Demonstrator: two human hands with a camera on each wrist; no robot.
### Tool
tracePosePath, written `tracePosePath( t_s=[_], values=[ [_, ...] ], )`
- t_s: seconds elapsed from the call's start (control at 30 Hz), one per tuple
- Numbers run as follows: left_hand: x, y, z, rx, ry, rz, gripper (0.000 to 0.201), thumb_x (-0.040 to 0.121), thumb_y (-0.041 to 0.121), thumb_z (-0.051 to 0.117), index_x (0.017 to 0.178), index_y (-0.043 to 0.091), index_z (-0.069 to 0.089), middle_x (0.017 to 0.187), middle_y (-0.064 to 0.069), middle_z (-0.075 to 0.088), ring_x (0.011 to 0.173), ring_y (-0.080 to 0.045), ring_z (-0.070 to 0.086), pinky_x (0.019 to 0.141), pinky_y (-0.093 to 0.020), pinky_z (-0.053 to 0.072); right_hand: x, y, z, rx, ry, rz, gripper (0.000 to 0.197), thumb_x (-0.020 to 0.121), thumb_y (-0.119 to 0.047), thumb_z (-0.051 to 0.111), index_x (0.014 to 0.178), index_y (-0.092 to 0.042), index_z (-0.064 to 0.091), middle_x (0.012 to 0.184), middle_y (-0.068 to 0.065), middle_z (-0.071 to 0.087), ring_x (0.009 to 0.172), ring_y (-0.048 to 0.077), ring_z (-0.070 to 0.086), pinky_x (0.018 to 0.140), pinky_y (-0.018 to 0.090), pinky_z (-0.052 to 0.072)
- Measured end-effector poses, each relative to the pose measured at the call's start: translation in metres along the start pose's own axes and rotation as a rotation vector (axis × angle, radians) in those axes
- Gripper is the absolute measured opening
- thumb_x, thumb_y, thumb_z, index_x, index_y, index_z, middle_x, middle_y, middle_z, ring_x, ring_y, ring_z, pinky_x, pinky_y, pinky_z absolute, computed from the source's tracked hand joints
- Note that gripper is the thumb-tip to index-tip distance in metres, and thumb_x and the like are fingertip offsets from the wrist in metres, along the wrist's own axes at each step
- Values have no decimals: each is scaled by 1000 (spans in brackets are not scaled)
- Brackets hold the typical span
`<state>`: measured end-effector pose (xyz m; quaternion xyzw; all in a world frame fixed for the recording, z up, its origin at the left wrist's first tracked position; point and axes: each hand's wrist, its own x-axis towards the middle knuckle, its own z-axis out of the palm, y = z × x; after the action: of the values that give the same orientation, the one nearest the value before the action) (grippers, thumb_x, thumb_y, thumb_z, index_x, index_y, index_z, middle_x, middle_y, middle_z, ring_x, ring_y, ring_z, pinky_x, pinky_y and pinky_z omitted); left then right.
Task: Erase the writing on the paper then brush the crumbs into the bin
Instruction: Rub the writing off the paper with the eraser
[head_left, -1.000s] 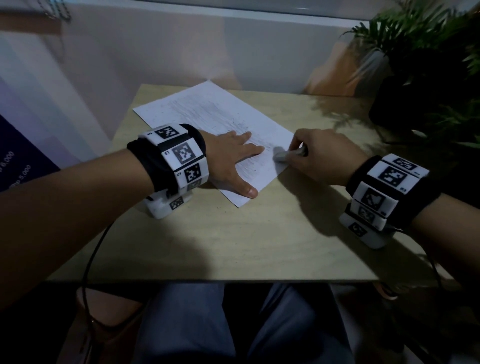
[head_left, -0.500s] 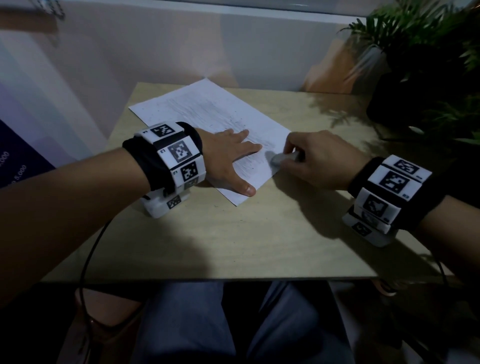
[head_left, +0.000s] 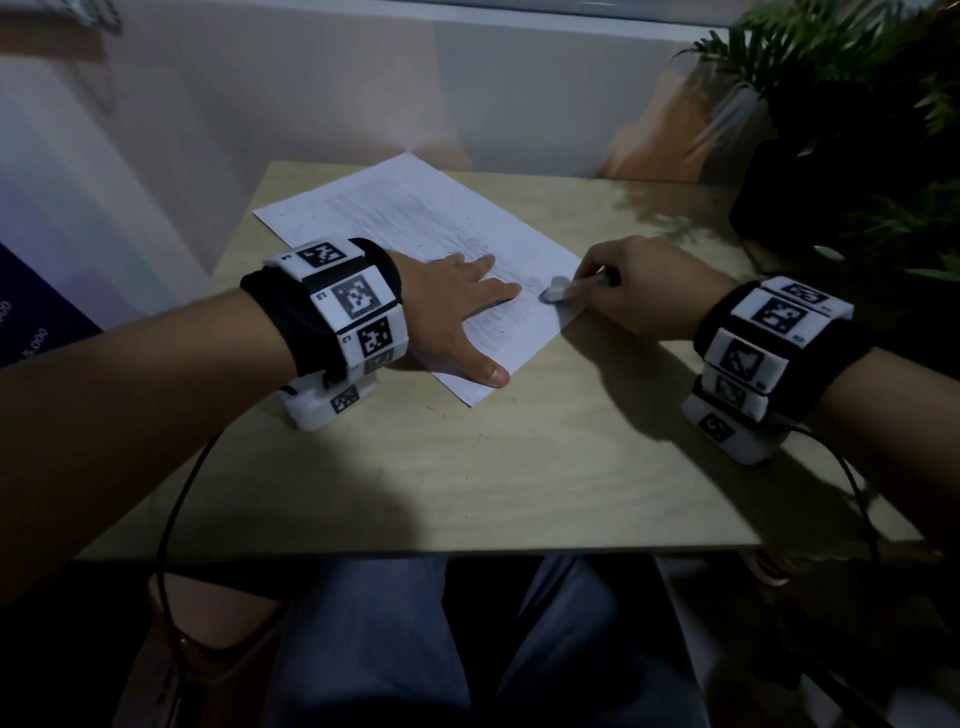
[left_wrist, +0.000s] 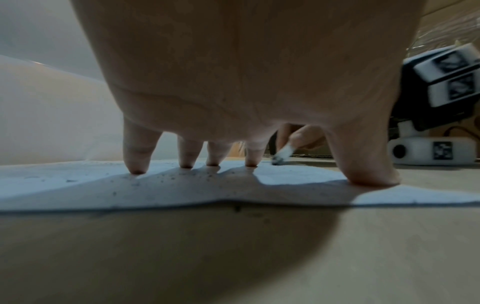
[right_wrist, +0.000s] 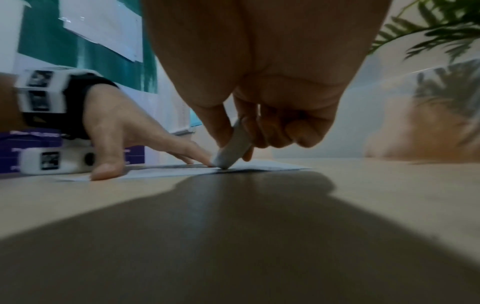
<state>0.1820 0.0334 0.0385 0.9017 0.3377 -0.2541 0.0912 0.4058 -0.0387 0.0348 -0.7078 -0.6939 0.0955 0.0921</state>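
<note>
A white sheet of paper (head_left: 415, 228) with faint pencil lines lies at an angle on the wooden table (head_left: 519, 467). My left hand (head_left: 457, 306) lies flat on its near end, fingers spread and straight, fingertips (left_wrist: 137, 170) pressing down. My right hand (head_left: 639, 291) pinches a white eraser (head_left: 556, 293) whose tip touches the paper near its right edge, just beyond the left index finger. The eraser (right_wrist: 233, 150) is held between thumb and fingers, with its dirty tip (left_wrist: 279, 159) on the sheet. Dark crumbs (left_wrist: 182, 179) speckle the paper (left_wrist: 78, 185). No bin is in view.
A potted plant (head_left: 857, 130) in a dark pot stands at the table's far right corner. A white wall runs behind the table. My knees are under the near edge, and a few crumbs lie on the bare wood by the paper's near corner.
The eraser in my right hand has slid a little to and fro along the paper's right edge. My left hand has stayed flat on the sheet.
</note>
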Motion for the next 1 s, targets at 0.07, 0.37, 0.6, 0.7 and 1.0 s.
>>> tracePosePath(
  t_s=[0.07,0.37,0.6,0.7,1.0],
  values=[
    [0,0,0,-2,-1,1,118,70,89,48,161,40,-9,169,4,-21,157,-24,-10,125,-57,8,5,1,1,-37,46,24,44,89,-63,57,92,-20,68,90,2,65,83,25,56,72,36,45],
    [0,0,0,7,-6,6,116,72,91,45,160,40,-10,169,3,-21,157,-25,-10,126,-56,7,2,-1,3,-31,52,-8,40,92,-60,58,99,-22,64,97,3,67,86,23,57,76,37,48],
    [-6,-4,-6,0,-19,-17,100,86,81,46,159,45,-11,168,10,-22,157,-21,-11,124,-53,4,-4,-12,0,62,-24,-64,35,86,-57,68,95,-24,59,84,-10,61,83,18,59,67,29,44],
    [-7,-4,-8,23,-27,-14,102,84,83,46,159,45,-12,168,11,-23,157,-21,-12,123,-55,5,-14,-25,-3,194,-199,-137,39,77,-63,73,89,-27,63,72,-15,59,70,6,54,60,15,39],
    [-7,-6,-9,15,-89,-8,131,51,95,41,157,46,-18,166,12,-28,156,-20,-15,123,-57,1,-8,-18,1,58,8,-117,30,88,-49,67,94,-20,65,82,-7,62,75,12,57,65,28,42]
  ],
)
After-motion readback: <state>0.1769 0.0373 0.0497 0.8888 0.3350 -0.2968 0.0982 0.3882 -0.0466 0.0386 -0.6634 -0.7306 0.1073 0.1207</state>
